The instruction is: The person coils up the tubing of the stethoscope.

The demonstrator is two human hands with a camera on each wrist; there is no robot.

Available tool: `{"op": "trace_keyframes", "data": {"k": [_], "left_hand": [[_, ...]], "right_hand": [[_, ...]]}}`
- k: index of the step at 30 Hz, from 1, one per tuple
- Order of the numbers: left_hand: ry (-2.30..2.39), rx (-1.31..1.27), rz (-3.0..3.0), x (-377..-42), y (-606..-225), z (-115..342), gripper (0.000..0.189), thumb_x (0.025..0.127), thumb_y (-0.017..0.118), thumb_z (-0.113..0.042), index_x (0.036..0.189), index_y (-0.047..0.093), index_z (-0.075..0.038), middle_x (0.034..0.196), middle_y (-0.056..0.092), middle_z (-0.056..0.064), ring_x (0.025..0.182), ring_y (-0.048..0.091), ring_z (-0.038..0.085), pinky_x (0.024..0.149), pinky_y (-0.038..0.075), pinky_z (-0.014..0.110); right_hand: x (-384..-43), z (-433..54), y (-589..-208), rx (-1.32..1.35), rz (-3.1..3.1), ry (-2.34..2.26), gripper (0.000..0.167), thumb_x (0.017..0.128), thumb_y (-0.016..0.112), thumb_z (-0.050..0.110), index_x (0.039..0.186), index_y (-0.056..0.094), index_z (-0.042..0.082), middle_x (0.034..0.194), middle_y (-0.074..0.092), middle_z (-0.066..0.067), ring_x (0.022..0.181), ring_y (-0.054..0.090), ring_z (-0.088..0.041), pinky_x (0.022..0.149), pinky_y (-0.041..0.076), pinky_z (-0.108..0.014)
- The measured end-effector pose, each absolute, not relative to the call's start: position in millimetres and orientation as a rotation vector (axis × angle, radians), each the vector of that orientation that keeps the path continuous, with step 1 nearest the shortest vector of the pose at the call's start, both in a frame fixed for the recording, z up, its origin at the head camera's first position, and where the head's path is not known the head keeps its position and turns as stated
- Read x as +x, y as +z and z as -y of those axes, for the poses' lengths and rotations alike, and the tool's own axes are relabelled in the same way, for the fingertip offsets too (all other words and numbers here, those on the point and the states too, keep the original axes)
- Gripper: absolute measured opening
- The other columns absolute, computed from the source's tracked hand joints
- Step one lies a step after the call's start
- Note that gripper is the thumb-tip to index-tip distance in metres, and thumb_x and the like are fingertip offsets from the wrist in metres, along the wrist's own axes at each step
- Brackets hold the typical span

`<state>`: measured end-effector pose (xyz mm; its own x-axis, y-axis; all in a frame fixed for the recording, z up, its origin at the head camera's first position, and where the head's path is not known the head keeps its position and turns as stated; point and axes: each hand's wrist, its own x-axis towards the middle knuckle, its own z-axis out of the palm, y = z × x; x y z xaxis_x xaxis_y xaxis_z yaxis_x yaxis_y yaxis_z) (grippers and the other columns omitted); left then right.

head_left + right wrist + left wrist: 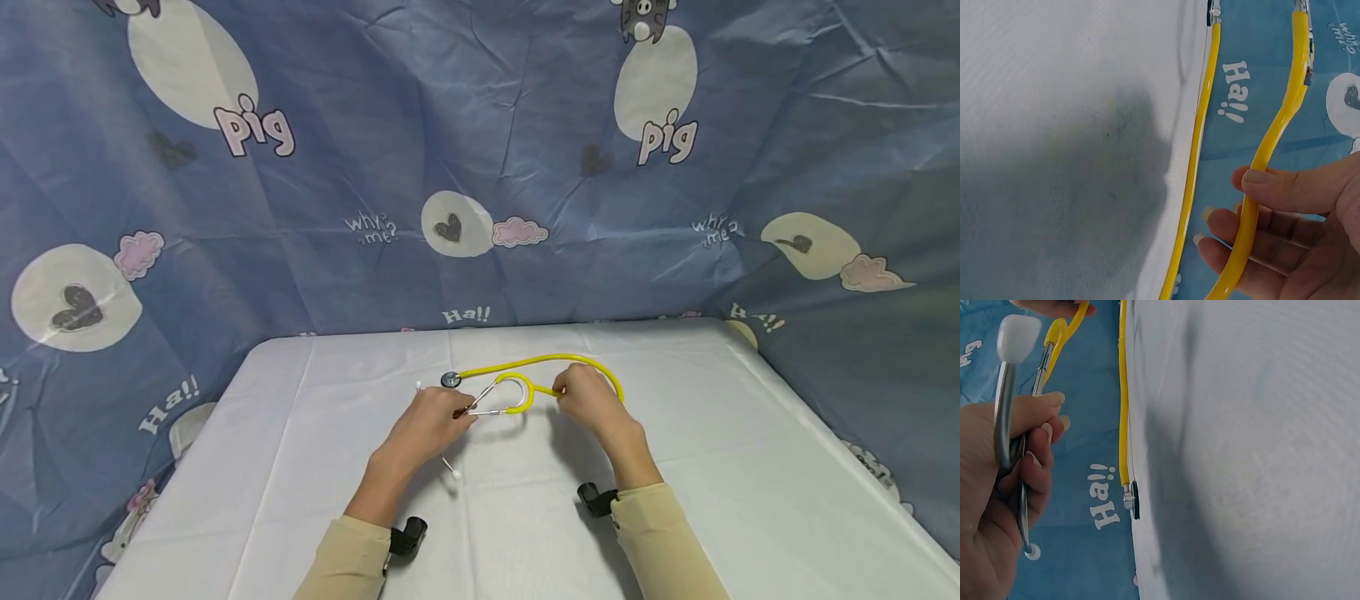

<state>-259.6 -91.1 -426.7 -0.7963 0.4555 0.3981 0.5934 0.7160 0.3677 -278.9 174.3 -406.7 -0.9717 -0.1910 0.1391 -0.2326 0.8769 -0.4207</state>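
Stethoscope: the yellow stethoscope (555, 357) is over the middle of the white surface (525, 517), partly held up by two hands and partly lying down.
Left hand: the left hand (431, 421) is curled around the metal ear tubes (489, 412) and grips them.
Ear tips: one white ear tip (455, 474) pokes out on the near side of the left hand, and another white ear tip (418, 386) pokes out on the far side.
Right hand: the right hand (588, 398) pinches the yellow tube (1247, 228) — the thumb is on one side and fingers are on the other.
Between the hands: the two hands are apart, with the yellow fork (531, 398) of the tube between them.
Chest piece: the small round chest piece (450, 379) rests on the surface, just past the left hand.
Loop: from the chest piece, the tube runs to the right, then bends back to the right hand.
Arms: both arms have tan sleeves (667, 525) — and a black wrist camera (408, 537) shows by the left one.
Behind: a blue cloth (337, 167) with "pig" words and hearts hangs there.
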Motion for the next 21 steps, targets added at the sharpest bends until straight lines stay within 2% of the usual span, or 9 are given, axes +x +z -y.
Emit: {"op": "trace_keyframes", "data": {"k": [9, 13, 16, 18, 21], "left_hand": [[-0.712, -0.793, 2.598, -257, -423, 89, 0.010, 0.084, 0.079, -0.019, 0.078, 0.071, -0.021, 0.067, 0.064, -0.013, 0.059, 0.047, 0.001, 0.056, 0.040, 0.017], [-0.712, -0.800, 2.581, -256, -421, 89, 0.010, 0.085, 0.078, -0.021, 0.078, 0.071, -0.022, 0.065, 0.061, -0.014, 0.059, 0.046, 0.001, 0.055, 0.039, 0.017], [-0.713, -0.800, 2.571, -256, -420, 89, 0.013, 0.086, 0.078, -0.021, 0.076, 0.070, -0.023, 0.062, 0.057, -0.016, 0.058, 0.044, 0.001, 0.054, 0.038, 0.017], [-0.704, -0.801, 2.558, -255, -420, 88, 0.016, 0.086, 0.078, -0.021, 0.073, 0.068, -0.023, 0.061, 0.055, -0.015, 0.058, 0.043, 0.002, 0.054, 0.037, 0.017], [-0.696, -0.792, 2.530, -254, -418, 87, 0.017, 0.085, 0.078, -0.021, 0.073, 0.068, -0.022, 0.062, 0.057, -0.014, 0.058, 0.044, 0.001, 0.054, 0.037, 0.017]], "right_hand": [[-278, -173, -407, 0.376, 2.983, 0.706, 0.024, 0.081, 0.063, -0.007, 0.087, 0.080, 0.008, 0.087, 0.074, -0.005, 0.064, 0.049, -0.015, 0.055, 0.040, -0.025], [-277, -171, -408, 0.360, 3.032, 0.728, 0.025, 0.083, 0.061, -0.007, 0.083, 0.079, 0.010, 0.086, 0.069, -0.003, 0.061, 0.043, -0.014, 0.054, 0.035, -0.024], [-276, -168, -408, 0.372, 3.041, 0.733, 0.026, 0.083, 0.060, -0.007, 0.076, 0.077, 0.011, 0.079, 0.063, -0.002, 0.059, 0.038, -0.014, 0.053, 0.031, -0.024], [-275, -166, -407, 0.403, 3.033, 0.730, 0.028, 0.082, 0.058, -0.009, 0.064, 0.068, 0.011, 0.069, 0.053, -0.001, 0.058, 0.032, -0.013, 0.053, 0.026, -0.024], [-273, -162, -407, 0.468, 3.012, 0.707, 0.038, 0.081, 0.055, -0.010, 0.054, 0.045, 0.014, 0.060, 0.035, 0.002, 0.056, 0.024, -0.012, 0.052, 0.020, -0.024]]}}
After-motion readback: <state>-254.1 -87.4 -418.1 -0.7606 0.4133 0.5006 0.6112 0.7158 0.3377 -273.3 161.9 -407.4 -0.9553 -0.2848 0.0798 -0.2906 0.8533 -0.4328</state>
